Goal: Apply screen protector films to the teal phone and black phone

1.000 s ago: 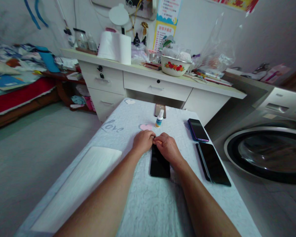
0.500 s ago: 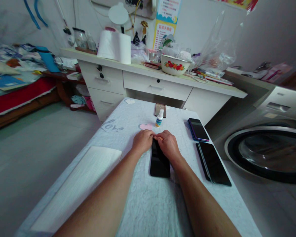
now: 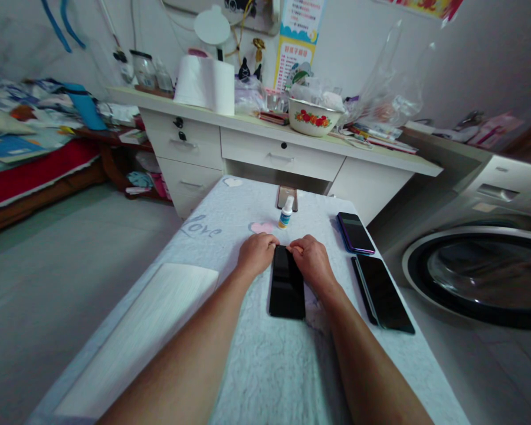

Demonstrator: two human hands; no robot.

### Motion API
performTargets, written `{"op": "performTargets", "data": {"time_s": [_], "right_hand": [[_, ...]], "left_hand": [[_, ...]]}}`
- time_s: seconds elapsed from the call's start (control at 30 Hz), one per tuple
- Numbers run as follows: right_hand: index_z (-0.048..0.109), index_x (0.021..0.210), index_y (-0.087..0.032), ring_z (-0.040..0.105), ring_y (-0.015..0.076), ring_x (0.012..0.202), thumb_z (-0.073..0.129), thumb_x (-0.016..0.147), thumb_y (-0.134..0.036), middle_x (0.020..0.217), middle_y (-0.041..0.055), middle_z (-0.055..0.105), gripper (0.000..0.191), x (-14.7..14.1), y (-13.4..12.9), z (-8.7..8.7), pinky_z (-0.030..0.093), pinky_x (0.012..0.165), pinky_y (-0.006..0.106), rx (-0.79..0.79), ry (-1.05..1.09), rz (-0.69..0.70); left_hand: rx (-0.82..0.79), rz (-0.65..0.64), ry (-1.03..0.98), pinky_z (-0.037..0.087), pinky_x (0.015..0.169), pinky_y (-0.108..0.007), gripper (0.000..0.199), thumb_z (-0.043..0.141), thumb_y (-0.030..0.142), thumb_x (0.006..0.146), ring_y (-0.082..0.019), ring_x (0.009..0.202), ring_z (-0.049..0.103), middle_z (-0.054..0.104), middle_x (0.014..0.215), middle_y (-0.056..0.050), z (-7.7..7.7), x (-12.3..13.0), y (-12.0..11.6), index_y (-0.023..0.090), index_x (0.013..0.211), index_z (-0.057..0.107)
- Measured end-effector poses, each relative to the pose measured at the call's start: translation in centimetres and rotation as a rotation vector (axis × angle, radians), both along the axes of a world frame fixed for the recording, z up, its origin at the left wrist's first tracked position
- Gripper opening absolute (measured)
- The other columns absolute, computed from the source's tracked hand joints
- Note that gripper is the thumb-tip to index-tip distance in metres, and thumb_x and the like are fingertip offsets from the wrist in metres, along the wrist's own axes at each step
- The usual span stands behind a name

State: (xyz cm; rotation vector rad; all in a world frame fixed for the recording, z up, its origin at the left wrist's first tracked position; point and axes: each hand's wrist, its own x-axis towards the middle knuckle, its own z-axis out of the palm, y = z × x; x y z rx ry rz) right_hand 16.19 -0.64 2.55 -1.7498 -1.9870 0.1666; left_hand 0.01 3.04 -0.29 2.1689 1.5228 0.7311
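A black smartphone (image 3: 287,286) lies screen up on the cloth-covered table, between my forearms. My left hand (image 3: 257,254) is closed at its far left corner, fingertips pressed against the edge. At the far right corner my right hand (image 3: 312,258) has its thumb and fingers pinched together; whatever may be between them is hidden. Just beyond the hands stands a small white spray bottle (image 3: 285,213) with a blue and yellow label. Behind the bottle lies another phone (image 3: 295,197), brownish in colour.
Along the table's right side lie a phone with a purple-blue edge (image 3: 356,232) and larger dark devices, apparently stacked (image 3: 386,293). A flat whitish pad (image 3: 141,336) covers the left side. Beyond are a white desk (image 3: 265,150) and a washing machine (image 3: 482,260).
My right hand has slid rightward along the phone's far edge, away from the left hand, exposing more of the screen. My left hand has stayed in nearly the same place.
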Motion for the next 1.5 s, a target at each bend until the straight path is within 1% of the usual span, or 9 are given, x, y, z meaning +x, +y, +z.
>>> {"op": "performTargets", "data": {"time_s": [0.17,0.33,0.53,0.7,0.9,1.03,1.27,1.5], "right_hand": [[0.077,0.084,-0.02,0.06,0.0141,0.075,0.061,0.086,-0.023,0.082,0.0041,0.067,0.016,1.1,-0.1,0.2,0.039,0.069,0.023,-0.036,-0.026,-0.043],[0.077,0.084,-0.019,0.06,0.0146,0.076,0.061,0.085,-0.021,0.083,0.005,0.068,0.016,2.0,-0.1,0.3,0.039,0.068,0.023,-0.028,-0.033,-0.084],[0.077,0.083,-0.02,0.06,0.0142,0.074,0.059,0.085,-0.02,0.082,0.0044,0.067,0.017,1.8,0.0,0.0,0.038,0.067,0.023,-0.024,-0.05,-0.087],[0.076,0.083,-0.02,0.059,0.0141,0.074,0.059,0.086,-0.02,0.082,0.0041,0.066,0.017,0.9,0.2,-0.2,0.039,0.069,0.023,-0.014,-0.033,-0.048],[0.075,0.086,-0.018,0.059,0.0147,0.079,0.058,0.087,-0.017,0.084,0.0047,0.065,0.017,-0.4,0.7,-0.5,0.039,0.073,0.023,-0.007,-0.024,0.015],[0.075,0.088,-0.019,0.059,0.0145,0.08,0.057,0.088,-0.017,0.086,0.0045,0.065,0.018,-1.2,0.9,-0.5,0.039,0.074,0.023,-0.012,-0.02,0.047],[0.074,0.092,-0.018,0.058,0.0146,0.083,0.054,0.091,-0.016,0.088,0.0047,0.063,0.02,-2.0,1.2,-0.7,0.04,0.078,0.023,-0.003,-0.034,0.105],[0.073,0.096,-0.017,0.057,0.0148,0.084,0.052,0.092,-0.016,0.086,0.0049,0.061,0.022,-2.2,1.0,-0.3,0.04,0.078,0.023,-0.023,-0.053,0.166]], "left_hand": [[-0.01,0.008,-0.002,0.046,0.088,-0.027,0.025,0.049,0.016,0.084,-0.017,0.097,0.062,0.071,0.101,-0.003,-0.1,0.0,0.0,0.022,0.093,0.071],[-0.008,0.008,0.004,0.046,0.086,-0.027,0.024,0.05,0.015,0.084,-0.017,0.096,0.062,0.071,0.1,-0.003,0.1,0.1,-0.1,0.022,0.092,0.071],[-0.032,0.023,0.015,0.046,0.086,-0.027,0.023,0.05,0.018,0.085,-0.017,0.097,0.062,0.071,0.102,-0.003,0.1,0.1,-0.1,0.022,0.093,0.071],[-0.017,0.024,0.014,0.046,0.085,-0.027,0.024,0.05,0.016,0.084,-0.017,0.095,0.062,0.071,0.1,-0.003,0.3,0.1,-0.2,0.023,0.091,0.072],[0.018,0.015,0.012,0.046,0.084,-0.027,0.025,0.048,0.015,0.084,-0.017,0.095,0.062,0.071,0.099,-0.003,0.1,0.0,-0.2,0.022,0.09,0.071],[0.009,0.023,-0.011,0.047,0.084,-0.027,0.023,0.05,0.015,0.084,-0.017,0.095,0.063,0.072,0.102,-0.003,-0.1,0.1,-0.1,0.022,0.095,0.069],[0.028,0.022,-0.006,0.045,0.09,-0.027,0.026,0.048,0.012,0.086,-0.017,0.101,0.062,0.07,0.106,-0.005,-0.4,0.1,0.0,0.02,0.099,0.068],[0.034,0.033,0.019,0.046,0.085,-0.027,0.025,0.047,0.012,0.088,-0.017,0.098,0.061,0.068,0.101,-0.005,-0.5,0.1,0.1,0.021,0.095,0.069]]}}
